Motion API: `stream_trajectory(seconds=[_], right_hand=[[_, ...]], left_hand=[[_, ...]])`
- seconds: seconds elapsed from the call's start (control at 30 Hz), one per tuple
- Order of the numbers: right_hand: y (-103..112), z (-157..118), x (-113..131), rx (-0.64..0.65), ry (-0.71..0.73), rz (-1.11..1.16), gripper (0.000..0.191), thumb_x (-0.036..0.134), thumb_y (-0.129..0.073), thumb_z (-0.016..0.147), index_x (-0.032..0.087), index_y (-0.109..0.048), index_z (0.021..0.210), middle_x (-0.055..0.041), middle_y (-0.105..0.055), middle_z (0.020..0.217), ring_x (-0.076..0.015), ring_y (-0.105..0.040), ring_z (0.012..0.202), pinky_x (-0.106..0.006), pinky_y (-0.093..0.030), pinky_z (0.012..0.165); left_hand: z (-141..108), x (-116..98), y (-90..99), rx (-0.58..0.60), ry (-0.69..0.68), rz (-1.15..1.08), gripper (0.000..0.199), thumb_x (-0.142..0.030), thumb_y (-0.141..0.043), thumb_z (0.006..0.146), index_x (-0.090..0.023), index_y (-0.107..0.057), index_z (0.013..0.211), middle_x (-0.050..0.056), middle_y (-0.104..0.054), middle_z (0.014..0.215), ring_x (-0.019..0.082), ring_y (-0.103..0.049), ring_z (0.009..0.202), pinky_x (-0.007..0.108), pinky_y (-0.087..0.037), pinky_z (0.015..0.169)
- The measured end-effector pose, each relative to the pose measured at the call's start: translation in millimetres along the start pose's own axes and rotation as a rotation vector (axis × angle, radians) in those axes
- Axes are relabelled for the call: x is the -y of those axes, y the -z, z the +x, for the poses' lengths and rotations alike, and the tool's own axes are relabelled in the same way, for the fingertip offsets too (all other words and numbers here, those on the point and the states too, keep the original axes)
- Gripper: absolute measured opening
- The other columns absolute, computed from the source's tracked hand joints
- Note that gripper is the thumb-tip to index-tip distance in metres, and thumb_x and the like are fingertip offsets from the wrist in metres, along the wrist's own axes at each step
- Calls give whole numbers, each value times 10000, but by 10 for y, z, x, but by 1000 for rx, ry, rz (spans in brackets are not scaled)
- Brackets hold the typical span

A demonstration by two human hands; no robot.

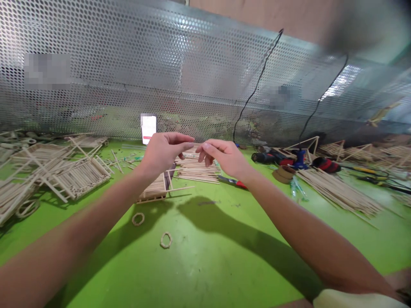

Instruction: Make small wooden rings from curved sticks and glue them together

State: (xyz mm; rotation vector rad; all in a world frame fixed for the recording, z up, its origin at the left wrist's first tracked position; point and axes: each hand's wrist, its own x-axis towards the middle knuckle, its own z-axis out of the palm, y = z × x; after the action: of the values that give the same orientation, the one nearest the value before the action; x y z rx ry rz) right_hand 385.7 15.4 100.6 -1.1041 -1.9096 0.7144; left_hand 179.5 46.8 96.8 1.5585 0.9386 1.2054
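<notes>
Both hands are raised over the green table [192,273], fingertips near each other. My left hand [167,150] has its thumb and fingers curled close together; anything between them is too small to make out. My right hand [223,157] is bent in a pinch, and what it may hold cannot be seen. Behind and below them lies a pile of thin wooden sticks [201,171]. A small slatted wooden frame [154,188] sits under my left wrist. Two small wooden rings, one [138,219] and another [166,240], lie flat nearer to me.
Slatted wooden pieces [80,175] are heaped at the left. A lit phone [149,129] leans on the perforated metal panel [205,72]. At the right are a tape roll [284,174], a blue tool [300,159], pliers [366,171] and long sticks [340,192]. A red-handled tool [233,182] lies mid-table.
</notes>
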Motion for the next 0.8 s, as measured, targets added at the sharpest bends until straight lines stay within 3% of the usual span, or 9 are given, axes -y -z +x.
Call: stream_trajectory(seconds=[0.17,0.33,0.43,0.57,0.67,0.8], right_hand=[[37,8,58,-10,46,-138,326,442,-589,1000,173,-715,865,-26,-702,795,-116,-585,640,-260,-456,616],[12,5,107,-28,41,-294,310,420,-601,991,174,-720,844,-9,-651,694,-118,-554,614,-263,-398,579],[-4,-10,106,-37,24,-278,292,422,-617,979,176,-729,869,-11,-661,699,-122,-556,610,-263,-402,567],[-20,-20,89,-39,29,-158,287,424,-632,967,169,-718,870,-31,-716,798,-121,-588,633,-267,-465,603],[-29,-8,83,-26,29,-112,297,436,-639,962,167,-714,859,-29,-711,776,-115,-582,623,-262,-469,605],[-30,19,86,-11,14,-71,292,432,-643,952,166,-716,856,-34,-713,784,-113,-579,613,-259,-469,592]], left_hand=[[-111,-1,44,113,-94,341,174,-323,-770,842,-238,-852,971,21,-747,659,108,-486,485,266,-372,502],[-169,-15,27,208,-189,546,192,-306,-688,898,-241,-854,969,40,-793,761,127,-510,523,292,-384,562],[-174,-14,38,178,-186,545,186,-317,-688,891,-228,-851,908,34,-766,705,133,-520,542,292,-376,566],[-140,11,83,102,-93,358,207,-409,-791,796,-208,-822,831,20,-729,681,119,-506,547,272,-361,534],[-112,32,118,121,-44,284,277,-455,-828,740,-191,-785,813,19,-711,683,116,-521,559,260,-374,529],[-123,27,141,186,-28,400,318,-503,-829,731,-197,-749,761,26,-719,709,130,-558,594,271,-395,559]])
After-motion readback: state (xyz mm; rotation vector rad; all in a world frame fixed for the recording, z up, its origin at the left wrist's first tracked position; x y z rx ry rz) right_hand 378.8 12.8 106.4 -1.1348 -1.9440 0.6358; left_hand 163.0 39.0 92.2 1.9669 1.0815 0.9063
